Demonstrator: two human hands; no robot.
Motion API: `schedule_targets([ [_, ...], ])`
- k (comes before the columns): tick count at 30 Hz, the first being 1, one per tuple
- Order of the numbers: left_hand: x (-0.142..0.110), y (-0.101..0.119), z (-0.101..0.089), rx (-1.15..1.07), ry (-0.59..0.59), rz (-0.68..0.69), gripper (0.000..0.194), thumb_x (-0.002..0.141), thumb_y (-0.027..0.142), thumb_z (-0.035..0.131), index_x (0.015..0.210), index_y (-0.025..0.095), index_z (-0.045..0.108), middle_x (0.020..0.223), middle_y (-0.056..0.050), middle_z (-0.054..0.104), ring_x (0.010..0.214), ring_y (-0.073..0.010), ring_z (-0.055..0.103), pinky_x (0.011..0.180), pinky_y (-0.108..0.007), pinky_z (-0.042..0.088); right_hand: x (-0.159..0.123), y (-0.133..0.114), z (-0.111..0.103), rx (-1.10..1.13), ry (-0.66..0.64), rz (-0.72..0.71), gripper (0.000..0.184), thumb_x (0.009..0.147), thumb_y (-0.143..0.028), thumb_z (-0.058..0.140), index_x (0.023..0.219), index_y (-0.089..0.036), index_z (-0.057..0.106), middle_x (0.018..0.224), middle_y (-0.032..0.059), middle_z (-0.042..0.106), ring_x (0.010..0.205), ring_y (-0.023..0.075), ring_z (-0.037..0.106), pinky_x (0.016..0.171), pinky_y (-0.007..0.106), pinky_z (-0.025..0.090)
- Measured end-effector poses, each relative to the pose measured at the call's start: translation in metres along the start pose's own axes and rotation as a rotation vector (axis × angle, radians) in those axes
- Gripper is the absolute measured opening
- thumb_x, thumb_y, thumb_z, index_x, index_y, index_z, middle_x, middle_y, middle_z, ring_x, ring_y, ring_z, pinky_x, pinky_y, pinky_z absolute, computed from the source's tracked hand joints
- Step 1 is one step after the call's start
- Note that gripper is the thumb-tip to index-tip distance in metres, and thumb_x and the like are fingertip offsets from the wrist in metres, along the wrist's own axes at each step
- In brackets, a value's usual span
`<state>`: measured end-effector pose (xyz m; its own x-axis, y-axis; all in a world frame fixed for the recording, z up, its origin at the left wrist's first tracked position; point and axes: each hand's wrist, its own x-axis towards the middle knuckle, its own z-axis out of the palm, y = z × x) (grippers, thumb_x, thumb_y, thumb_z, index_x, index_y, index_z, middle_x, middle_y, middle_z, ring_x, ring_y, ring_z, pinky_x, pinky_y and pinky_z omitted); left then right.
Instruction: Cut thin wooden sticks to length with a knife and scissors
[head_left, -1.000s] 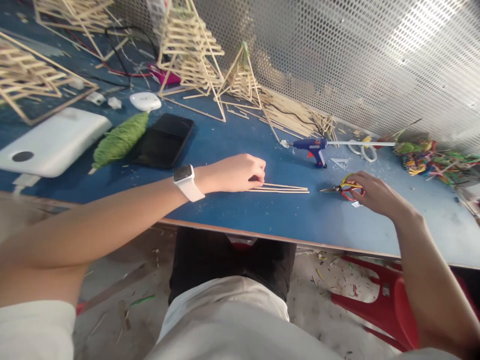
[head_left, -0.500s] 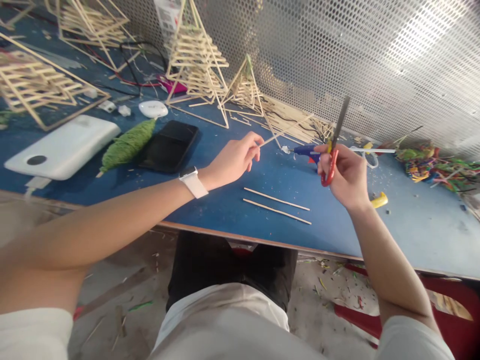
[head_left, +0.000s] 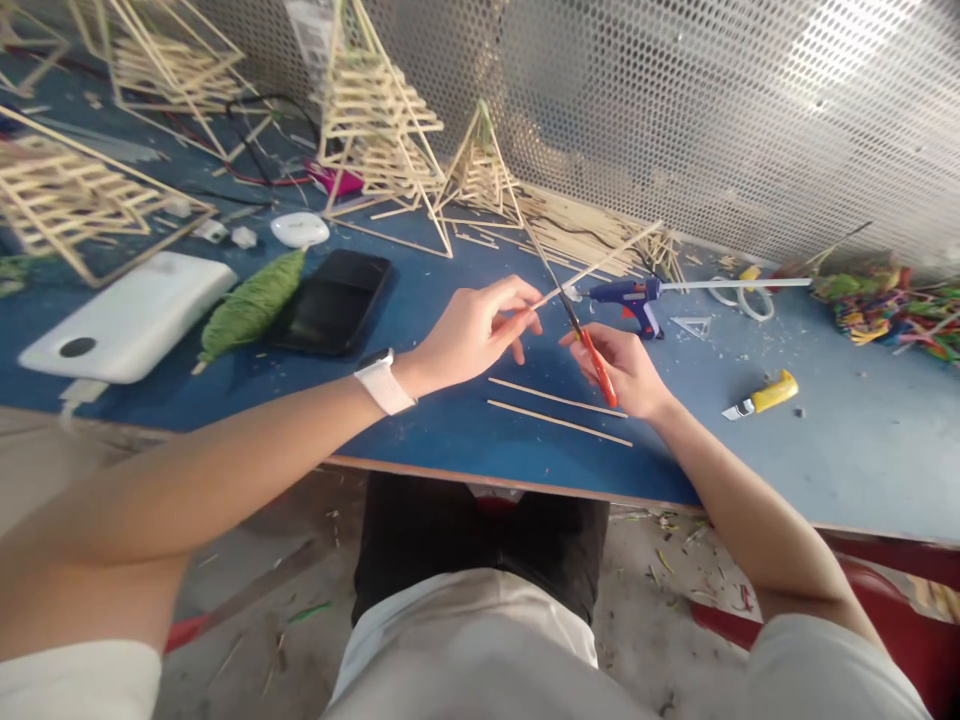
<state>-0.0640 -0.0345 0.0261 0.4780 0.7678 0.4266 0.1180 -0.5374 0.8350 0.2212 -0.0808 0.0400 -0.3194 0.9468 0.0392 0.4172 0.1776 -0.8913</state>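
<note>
My left hand point(head_left: 491, 325) pinches one end of a thin wooden stick point(head_left: 611, 256), which slants up to the right. In my right hand point(head_left: 626, 368) is a pair of scissors point(head_left: 598, 366) with red handles, its blades crossing the stick close to my left fingertips. Two more wooden sticks point(head_left: 559, 422) lie nearly parallel on the blue table point(head_left: 450, 430) below my hands. Just beyond my right hand rests a blue glue gun point(head_left: 628, 293) with a long white glue stick in its back.
Stick pyramids point(head_left: 382, 130) stand at the back left. Nearer are a white power bank point(head_left: 142, 310), green yarn point(head_left: 251, 305) and a black phone point(head_left: 337, 300). A yellow cutter point(head_left: 772, 393) lies right, blade out. Loose sticks point(head_left: 577, 235) lie along the perforated metal panel point(head_left: 637, 120).
My right hand has moved left and down, bringing the scissors from upright to across the stick. The glue gun and cutter now show more fully. My left hand keeps its pinch.
</note>
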Motion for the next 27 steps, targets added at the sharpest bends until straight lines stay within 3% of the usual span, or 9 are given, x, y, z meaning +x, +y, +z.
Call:
schedule_targets([
  [8,-0.0022,0.0002,0.0016,-0.111,-0.129,-0.062,0.04,0.121,0.057,0.065,0.138,0.021,0.069,0.114,-0.011,0.089,0.072,-0.0185,0.086,0.067,-0.028,0.068,-0.0035,-0.0029,0.0036,0.03,-0.024,0.018,0.065,0.095,-0.085,0.085,0.1,-0.021,0.079,0.073,-0.0021,0.053,0.064,0.0142,0.042,0.058,0.032,0.032],
  [19,-0.0002,-0.0045,0.0027,-0.177,-0.182,-0.124,0.049,0.12,0.064,0.064,0.14,0.02,0.067,0.116,-0.013,0.089,0.071,-0.0189,0.086,0.062,-0.027,0.067,-0.0047,0.0018,0.0062,0.085,-0.074,0.037,0.064,0.095,-0.084,0.087,0.101,-0.021,0.079,0.078,-0.0027,0.051,0.065,0.0135,0.042,0.056,0.031,0.032],
  [27,0.0003,0.0007,0.0024,-0.245,-0.161,-0.15,0.047,0.116,0.062,0.073,0.132,0.018,0.071,0.11,-0.011,0.088,0.067,-0.0195,0.085,0.059,-0.026,0.064,-0.0056,0.0017,0.0078,0.078,-0.082,0.019,0.061,0.101,-0.079,0.084,0.105,-0.019,0.078,0.077,-0.0034,0.051,0.067,0.0131,0.041,0.059,0.031,0.032],
])
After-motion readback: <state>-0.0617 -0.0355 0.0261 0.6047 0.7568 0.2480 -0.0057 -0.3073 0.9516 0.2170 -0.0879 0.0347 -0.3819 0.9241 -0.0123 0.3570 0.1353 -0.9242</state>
